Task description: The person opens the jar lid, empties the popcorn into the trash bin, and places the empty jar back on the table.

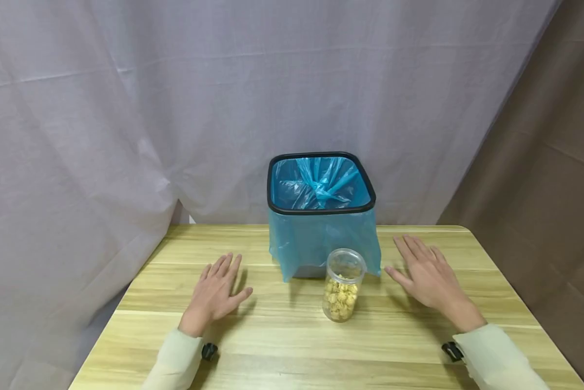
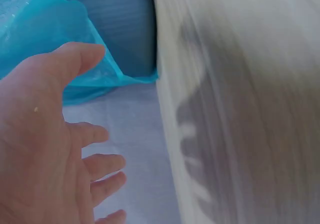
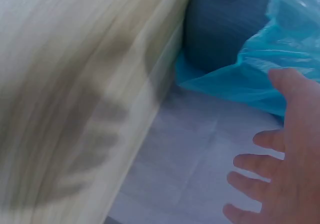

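Note:
A clear plastic jar (image 1: 341, 292), lidless and partly filled with pale yellow popcorn, stands upright on the wooden table. Right behind it is a trash bin (image 1: 321, 211) with a black rim, lined with a blue plastic bag (image 1: 297, 238) that hangs over its outside. Inside the bin the bag is gathered into a knot. My left hand (image 1: 215, 292) hovers over the table left of the bin, fingers spread and holding nothing. On the other side, my right hand (image 1: 428, 276) is likewise spread above the table, its thumb pointing towards the bag's right corner.
The wooden table (image 1: 282, 346) ends at a back edge just behind the bin. A grey curtain (image 1: 214, 108) hangs behind and on the left; a brown one (image 1: 540, 179) covers the right side. Each wrist carries a small black device.

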`<state>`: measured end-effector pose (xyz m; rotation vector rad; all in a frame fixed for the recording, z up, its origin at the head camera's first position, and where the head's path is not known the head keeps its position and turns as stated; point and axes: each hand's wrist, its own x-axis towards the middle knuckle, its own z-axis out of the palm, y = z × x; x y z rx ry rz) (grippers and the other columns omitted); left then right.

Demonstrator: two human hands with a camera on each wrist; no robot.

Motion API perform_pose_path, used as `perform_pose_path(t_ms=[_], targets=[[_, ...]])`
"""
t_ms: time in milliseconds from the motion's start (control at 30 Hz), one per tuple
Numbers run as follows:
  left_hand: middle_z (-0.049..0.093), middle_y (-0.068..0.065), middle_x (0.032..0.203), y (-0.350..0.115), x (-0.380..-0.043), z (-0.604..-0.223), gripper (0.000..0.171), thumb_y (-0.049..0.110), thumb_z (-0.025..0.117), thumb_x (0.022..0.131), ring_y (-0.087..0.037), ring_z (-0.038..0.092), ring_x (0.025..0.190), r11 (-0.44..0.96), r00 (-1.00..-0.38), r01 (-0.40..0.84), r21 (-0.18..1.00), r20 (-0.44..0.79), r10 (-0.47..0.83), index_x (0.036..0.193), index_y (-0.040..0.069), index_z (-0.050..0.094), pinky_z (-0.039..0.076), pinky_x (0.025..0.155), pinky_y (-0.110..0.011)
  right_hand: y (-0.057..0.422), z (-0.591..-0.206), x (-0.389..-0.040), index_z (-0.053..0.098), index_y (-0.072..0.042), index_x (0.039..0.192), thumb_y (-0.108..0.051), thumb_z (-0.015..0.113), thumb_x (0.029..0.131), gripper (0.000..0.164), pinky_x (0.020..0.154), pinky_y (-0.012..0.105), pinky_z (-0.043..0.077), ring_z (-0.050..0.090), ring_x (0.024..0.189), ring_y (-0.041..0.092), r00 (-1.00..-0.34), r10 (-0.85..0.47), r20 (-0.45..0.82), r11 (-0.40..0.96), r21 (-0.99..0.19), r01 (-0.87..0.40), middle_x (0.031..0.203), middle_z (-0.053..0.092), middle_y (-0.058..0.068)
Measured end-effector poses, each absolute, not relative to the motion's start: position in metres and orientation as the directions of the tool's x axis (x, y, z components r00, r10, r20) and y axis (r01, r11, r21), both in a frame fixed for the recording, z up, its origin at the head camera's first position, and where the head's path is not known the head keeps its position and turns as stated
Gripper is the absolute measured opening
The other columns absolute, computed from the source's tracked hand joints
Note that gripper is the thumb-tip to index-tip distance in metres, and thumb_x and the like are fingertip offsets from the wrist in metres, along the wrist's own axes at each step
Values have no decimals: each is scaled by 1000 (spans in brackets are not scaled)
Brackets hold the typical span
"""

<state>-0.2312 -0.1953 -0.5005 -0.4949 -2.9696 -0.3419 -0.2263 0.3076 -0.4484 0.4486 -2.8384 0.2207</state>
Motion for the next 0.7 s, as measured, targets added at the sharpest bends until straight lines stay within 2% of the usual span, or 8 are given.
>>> perform_pose_path(t_ms=[167,400,567,700], targets=[[30,-18,172,-191,-220,-493,91,62,56,100,-40,32,159,905,-929,364,221,152,337,167,8,27,27,130,-64,305,-435,-217,40,1,159,-44,72,98,83,113,73,39,47,142,52,-875,-331,352,915,-107,-389,158,47,31],[34,-20,171,-185,-207,-485,93,58,61,99,-41,36,157,854,-908,417,310,179,379,164,0,30,30,128,-62,295,-409,-203,47,1,154,-40,80,93,80,108,73,47,54,134,53,-877,-334,346,877,-226,-424,150,55,30],[32,-17,172,-179,-200,-480,93,57,63,99,-38,36,157,812,-905,423,401,152,397,166,3,27,35,127,-59,286,-397,-196,58,0,143,-32,89,85,73,100,66,56,64,125,47,-822,-378,425,824,-250,-508,140,66,24],[38,-14,170,-171,-195,-479,88,48,69,98,-36,40,155,759,-906,416,501,154,395,166,9,31,38,125,-58,280,-388,-193,63,-1,138,-31,91,82,70,94,63,60,70,117,42,-805,-403,436,792,-275,-545,134,70,20]])
